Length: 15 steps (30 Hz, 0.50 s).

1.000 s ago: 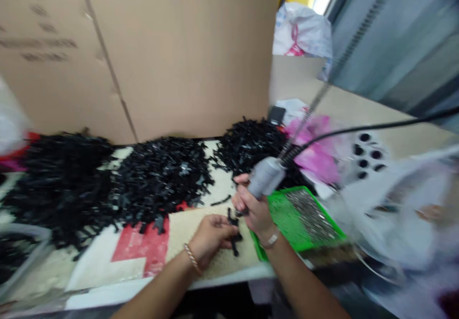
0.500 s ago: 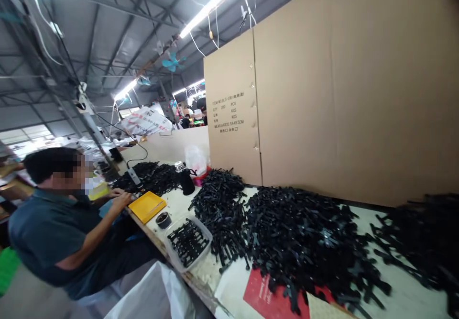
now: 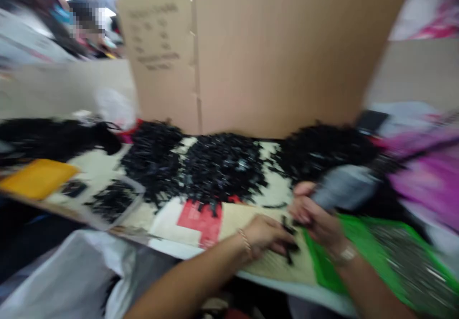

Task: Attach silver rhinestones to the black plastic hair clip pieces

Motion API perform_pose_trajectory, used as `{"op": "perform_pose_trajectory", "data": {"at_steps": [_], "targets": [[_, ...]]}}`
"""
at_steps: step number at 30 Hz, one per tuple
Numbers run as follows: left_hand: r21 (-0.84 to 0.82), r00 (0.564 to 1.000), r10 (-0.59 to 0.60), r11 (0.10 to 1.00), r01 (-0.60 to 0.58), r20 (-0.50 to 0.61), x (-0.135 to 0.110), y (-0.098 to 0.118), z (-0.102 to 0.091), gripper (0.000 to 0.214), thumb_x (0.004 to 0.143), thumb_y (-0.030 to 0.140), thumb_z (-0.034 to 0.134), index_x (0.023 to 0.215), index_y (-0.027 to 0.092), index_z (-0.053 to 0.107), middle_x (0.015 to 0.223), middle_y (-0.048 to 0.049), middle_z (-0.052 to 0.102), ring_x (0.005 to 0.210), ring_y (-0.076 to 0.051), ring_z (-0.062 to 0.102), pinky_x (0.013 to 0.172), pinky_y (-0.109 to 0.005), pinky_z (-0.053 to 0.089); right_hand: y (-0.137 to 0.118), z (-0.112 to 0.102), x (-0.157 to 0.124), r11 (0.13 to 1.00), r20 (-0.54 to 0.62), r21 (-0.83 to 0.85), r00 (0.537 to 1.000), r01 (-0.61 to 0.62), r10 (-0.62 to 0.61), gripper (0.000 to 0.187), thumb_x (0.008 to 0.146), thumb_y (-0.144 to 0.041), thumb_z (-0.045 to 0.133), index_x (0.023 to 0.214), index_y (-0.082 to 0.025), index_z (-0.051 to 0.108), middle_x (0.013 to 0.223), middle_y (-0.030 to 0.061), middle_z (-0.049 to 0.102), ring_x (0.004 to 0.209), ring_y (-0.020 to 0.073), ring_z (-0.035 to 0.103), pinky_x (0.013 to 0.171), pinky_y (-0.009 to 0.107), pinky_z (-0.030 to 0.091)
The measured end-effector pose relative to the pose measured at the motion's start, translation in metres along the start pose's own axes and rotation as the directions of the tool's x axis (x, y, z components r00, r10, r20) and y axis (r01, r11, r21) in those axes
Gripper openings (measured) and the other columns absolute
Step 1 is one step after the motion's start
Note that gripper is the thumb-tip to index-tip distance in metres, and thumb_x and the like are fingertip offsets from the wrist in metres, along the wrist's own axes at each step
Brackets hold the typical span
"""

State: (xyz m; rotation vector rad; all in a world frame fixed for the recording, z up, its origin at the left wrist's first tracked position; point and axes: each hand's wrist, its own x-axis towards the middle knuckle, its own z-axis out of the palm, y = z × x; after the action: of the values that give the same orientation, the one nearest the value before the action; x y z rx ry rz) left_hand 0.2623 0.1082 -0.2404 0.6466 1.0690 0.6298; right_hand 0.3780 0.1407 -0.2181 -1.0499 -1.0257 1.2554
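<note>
Cardboard (image 3: 287,56) rises behind the counter (image 3: 274,192). Lower right of centre, the left hand (image 3: 267,235) pinches a black part (image 3: 289,256); the right hand (image 3: 317,219) grips a grey tool (image 3: 344,187). Tool work on the part seems the step; the next move likely calls for holding it steady.

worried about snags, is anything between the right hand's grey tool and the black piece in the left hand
Nothing visible stands between them: the right hand holds the grey tool close beside the black piece, which the left hand holds over the beige mat. Blur hides whether tool and piece touch.
</note>
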Motion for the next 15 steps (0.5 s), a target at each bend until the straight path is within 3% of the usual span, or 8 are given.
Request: {"op": "perform_pose_trajectory", "data": {"at_steps": [2,5,10,15], "targets": [[-0.004,0.999,-0.019,1.0,0.019,0.036,-0.001,0.003,-0.004,0.013,0.065,0.01,0.069,0.055,0.012,0.062,0.059,-0.0014,0.064,0.057,-0.012,0.059,0.062,-0.026,0.05,-0.001,-0.009,-0.005,0.995,0.154,0.1,0.988,0.01,-0.025,0.038,0.065,-0.047,0.076,0.082,-0.024,0.052,0.042,-0.0113,0.031,0.035,0.0077,0.028,0.04,0.022,0.028],[0.014,0.996,-0.032,0.999,0.03,0.087,0.002,0.004,-0.009,0.016,0.07,0.011,0.067,0.056,0.013,0.06,0.057,0.0012,0.064,0.056,-0.011,0.058,0.059,-0.023,0.049,0.001,-0.007,0.0,0.985,0.265,0.168,0.961,0.037,-0.081,0.032,0.073,-0.044,0.07,0.084,-0.022,0.05,0.043,-0.0124,0.032,0.035,0.0066,0.028,0.041,0.02,0.028],[0.03,0.994,-0.023,0.999,0.02,0.107,-0.006,0.003,-0.006,0.022,0.071,0.009,0.067,0.052,0.015,0.056,0.052,0.0045,0.061,0.054,-0.008,0.058,0.056,-0.018,0.048,-0.002,0.001,0.003,0.977,0.337,0.207,0.934,0.048,-0.117,0.028,0.077,-0.04,0.068,0.086,-0.02,0.051,0.044,-0.0124,0.035,0.035,0.0057,0.029,0.042,0.019,0.031],[0.015,0.992,-0.024,1.0,0.022,0.12,0.0,0.005,-0.006,0.021,0.067,0.013,0.071,0.051,0.016,0.058,0.052,0.0037,0.061,0.053,-0.008,0.056,0.053,-0.018,0.048,-0.005,-0.011,-0.002,0.975,0.373,0.221,0.923,0.01,-0.094,0.031,0.076,-0.042,0.07,0.085,-0.02,0.051,0.044,-0.0123,0.035,0.035,0.0053,0.03,0.041,0.018,0.031]]}}
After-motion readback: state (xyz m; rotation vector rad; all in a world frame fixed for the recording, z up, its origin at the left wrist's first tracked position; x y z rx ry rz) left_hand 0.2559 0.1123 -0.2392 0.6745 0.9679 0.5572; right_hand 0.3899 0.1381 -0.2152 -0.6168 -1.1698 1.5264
